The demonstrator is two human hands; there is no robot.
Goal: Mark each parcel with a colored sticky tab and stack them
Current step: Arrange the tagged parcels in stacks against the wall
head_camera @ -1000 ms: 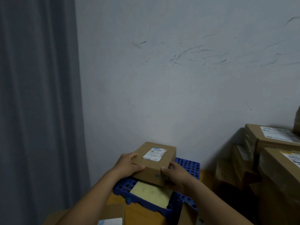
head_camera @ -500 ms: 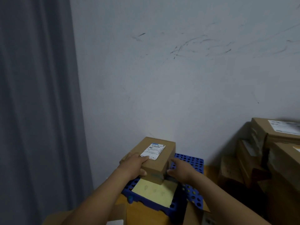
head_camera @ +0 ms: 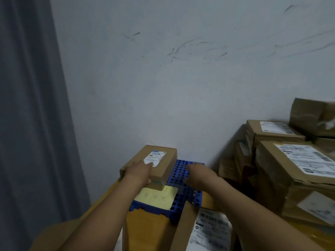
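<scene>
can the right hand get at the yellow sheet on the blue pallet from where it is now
Probably yes: the right hand is empty over the blue pallet, right beside the yellow sheet, nothing between them. The parcel under the left hand covers only the sheet's far edge.

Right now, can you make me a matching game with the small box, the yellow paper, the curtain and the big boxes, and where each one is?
Things:
1. small parcel
2. yellow paper
3. grey curtain
4. big parcels

Places:
A. stacked at the right, by the wall
B. hanging along the left side of the view
C. flat on the near part of the blue tray
D. on the far left part of the blue tray, white label facing up

Pairs: 1-D, 2-C, 3-B, 4-A
</scene>
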